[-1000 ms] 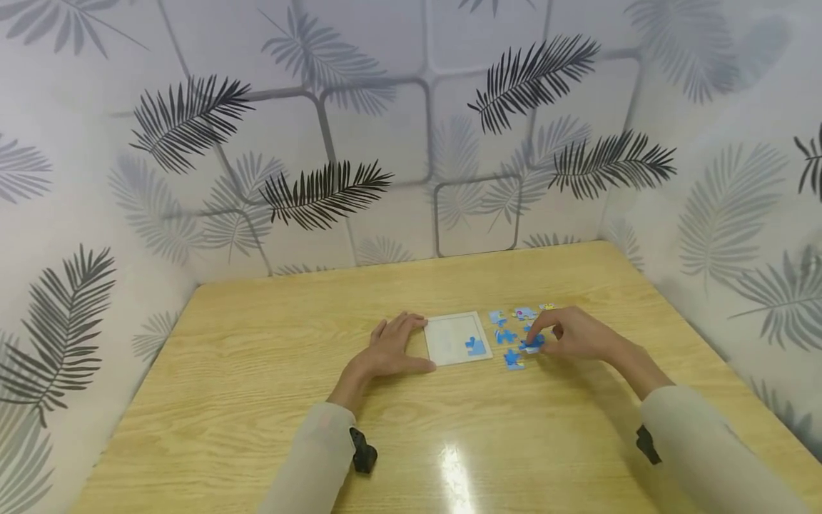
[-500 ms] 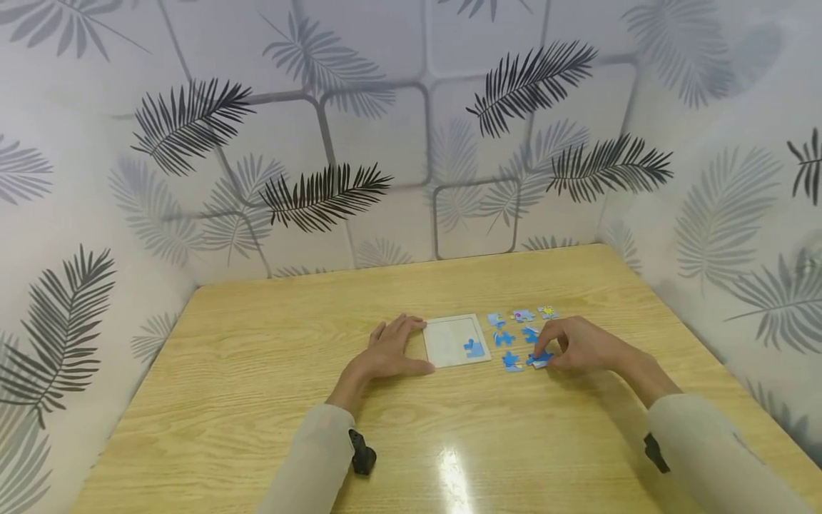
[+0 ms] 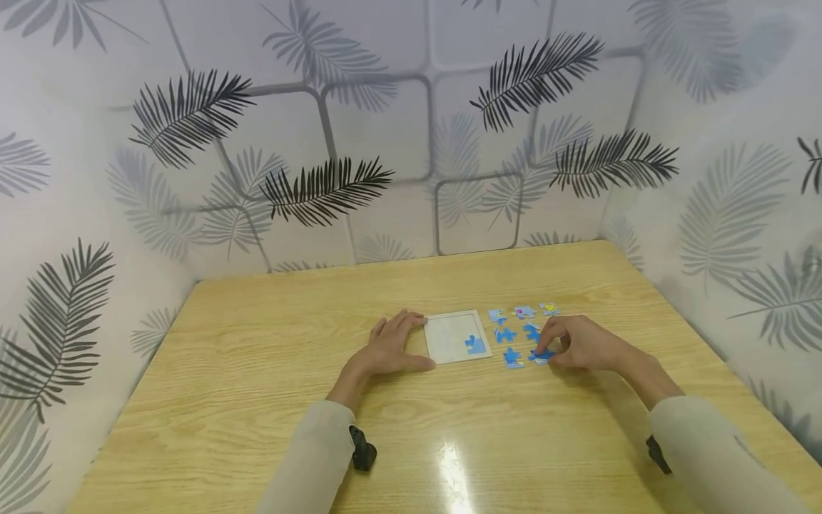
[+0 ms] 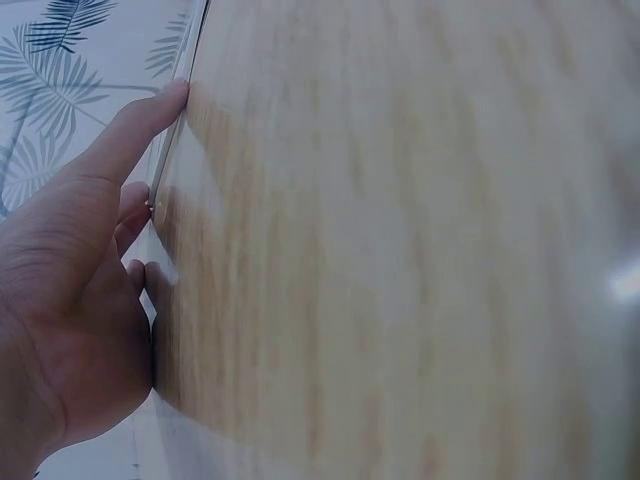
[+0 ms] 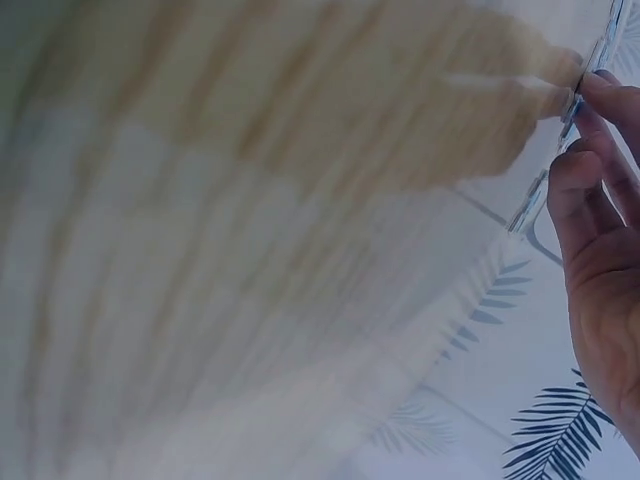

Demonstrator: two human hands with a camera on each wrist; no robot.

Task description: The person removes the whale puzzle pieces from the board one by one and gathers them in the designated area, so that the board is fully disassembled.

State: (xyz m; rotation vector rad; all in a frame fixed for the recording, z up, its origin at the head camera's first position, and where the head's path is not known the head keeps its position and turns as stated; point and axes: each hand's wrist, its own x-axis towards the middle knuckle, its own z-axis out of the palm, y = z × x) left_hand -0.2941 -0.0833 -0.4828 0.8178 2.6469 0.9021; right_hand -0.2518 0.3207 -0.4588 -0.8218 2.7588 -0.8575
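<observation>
In the head view my left hand [image 3: 390,348] lies at the left edge of a white square puzzle board [image 3: 447,339], thumb and fingers spread and touching its corners. One blue puzzle piece [image 3: 475,345] sits in the board's lower right corner. To the right of the board, my right hand [image 3: 587,344] pinches a blue jigsaw piece [image 3: 541,356] flat at the table. The fingertips partly cover that piece. In the left wrist view the thumb [image 4: 150,118] meets the board's thin edge; the right wrist view shows the right fingers [image 5: 578,185] low beside the pieces.
Several other jigsaw pieces lie in rows right of the board, among them a yellow-patterned piece [image 3: 549,308], a pale piece [image 3: 524,312] and a blue piece [image 3: 511,358]. The wooden table [image 3: 257,385] ends at a leaf-patterned wall [image 3: 385,143] behind and at the sides.
My right hand has shifted slightly toward me and to the right with its piece, now at the near end of the right column. The left hand and board have stayed put.
</observation>
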